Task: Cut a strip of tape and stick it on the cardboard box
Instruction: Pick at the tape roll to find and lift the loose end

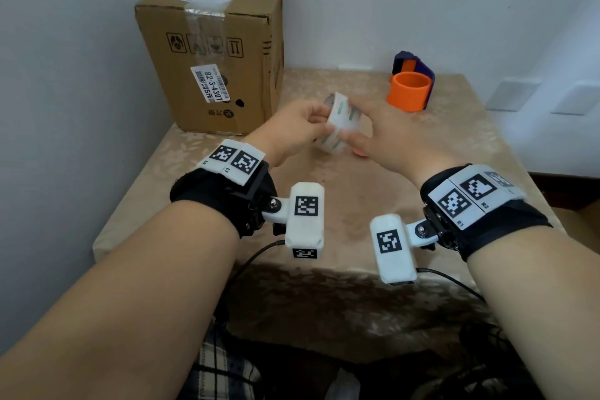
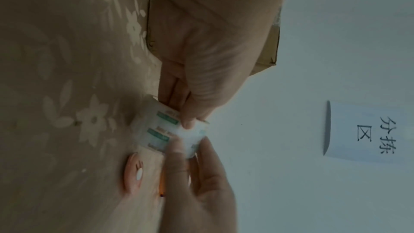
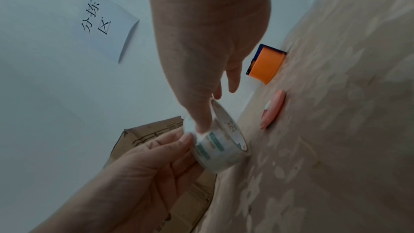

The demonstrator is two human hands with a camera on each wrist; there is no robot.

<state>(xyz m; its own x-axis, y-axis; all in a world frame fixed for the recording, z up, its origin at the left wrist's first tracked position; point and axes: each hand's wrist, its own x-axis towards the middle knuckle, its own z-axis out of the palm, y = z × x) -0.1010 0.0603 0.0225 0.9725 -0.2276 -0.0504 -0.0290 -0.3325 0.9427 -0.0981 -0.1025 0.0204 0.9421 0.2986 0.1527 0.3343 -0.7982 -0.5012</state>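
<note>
Clear tape, a roll (image 1: 337,122) with green print, sits between both hands just above the table (image 1: 438,140). On the left hand (image 1: 292,127) the thumb and fingers (image 2: 172,84) curl around the near side of the roll and grip it. On the right hand (image 1: 386,136) one fingertip (image 3: 201,123) presses on the outer face of the roll, while the other fingers are loosely spread; it seems to search for the free end, so I judge that the step in hand is finding and lifting the tape's end. No strip is pulled out yet. Just under the right hand lies a pink cutter (image 3: 272,109) on the table. The box (image 1: 211,52) stands near, at the left behind the hands, already with old tape on top. An orange ring (image 1: 410,91) stands well apart at the right. Next, the end must be peeled and pulled long enough, then cut with the cutter.
</note>
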